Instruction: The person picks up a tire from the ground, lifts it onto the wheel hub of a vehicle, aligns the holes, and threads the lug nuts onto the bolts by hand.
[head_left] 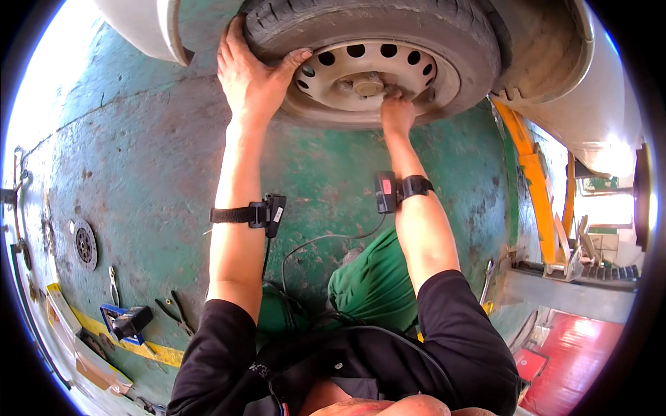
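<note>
A car wheel hangs in front of me, with a black tyre (374,29) around a silver steel rim (444,87). Its rim has a ring of round holes and a round centre hub (368,87). My left hand (255,80) grips the tyre's left side, fingers over the tread and thumb against the sidewall near the rim. At the lower right of the hub, the closed fingers of my right hand (397,113) pinch a wheel nut, mostly hidden by the fingertips. Another wheel nut (344,86) shows left of the hub.
Pale car body panels (579,76) flank the wheel. A yellow lift arm (534,180) stands at the right, near a wrench (486,281). On the green floor at left lie a perforated disc (85,245), pliers (179,315) and an open box (83,347). A cable (326,238) links my wrist straps.
</note>
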The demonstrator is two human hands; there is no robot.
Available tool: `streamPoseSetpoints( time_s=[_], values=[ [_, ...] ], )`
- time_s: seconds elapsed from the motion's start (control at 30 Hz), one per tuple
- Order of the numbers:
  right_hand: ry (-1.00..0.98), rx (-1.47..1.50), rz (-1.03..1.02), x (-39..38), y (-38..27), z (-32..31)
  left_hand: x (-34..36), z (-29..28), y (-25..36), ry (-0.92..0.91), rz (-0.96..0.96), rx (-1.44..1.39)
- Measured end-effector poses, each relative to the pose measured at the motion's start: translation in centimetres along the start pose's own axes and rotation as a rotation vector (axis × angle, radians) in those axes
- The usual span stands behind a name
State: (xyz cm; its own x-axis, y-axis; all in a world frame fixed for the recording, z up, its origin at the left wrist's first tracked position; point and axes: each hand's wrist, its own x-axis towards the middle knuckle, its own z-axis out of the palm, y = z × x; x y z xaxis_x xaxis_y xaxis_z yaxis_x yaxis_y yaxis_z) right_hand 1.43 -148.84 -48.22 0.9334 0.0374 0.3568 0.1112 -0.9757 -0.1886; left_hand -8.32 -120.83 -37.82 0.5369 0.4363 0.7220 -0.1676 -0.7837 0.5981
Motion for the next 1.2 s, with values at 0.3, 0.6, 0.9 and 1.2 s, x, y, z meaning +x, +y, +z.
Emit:
streamPoseSetpoints(
  time_s=[0.3,0.6,0.9,1.2],
  values=[
    [0.113,0.243,-0.009,-1.9,-8.3,-5.7,-0.3,-0.2,-0.8,-0.030,-0.065,0.028],
    [0.065,0.439,0.097,-2.1,-8.6,-4.9,-0.8,-0.7,-1.5,-0.054,-0.060,0.030],
    [0.159,0.885,0.927,0.3,4.2,-2.9,-0.9,-0.8,-1.1,-0.034,-0.044,0.108],
    [0.491,1.202,0.852,0.6,2.9,-4.7,-2.3,-1.0,-3.3,-0.020,-0.035,0.137]
  ],
)
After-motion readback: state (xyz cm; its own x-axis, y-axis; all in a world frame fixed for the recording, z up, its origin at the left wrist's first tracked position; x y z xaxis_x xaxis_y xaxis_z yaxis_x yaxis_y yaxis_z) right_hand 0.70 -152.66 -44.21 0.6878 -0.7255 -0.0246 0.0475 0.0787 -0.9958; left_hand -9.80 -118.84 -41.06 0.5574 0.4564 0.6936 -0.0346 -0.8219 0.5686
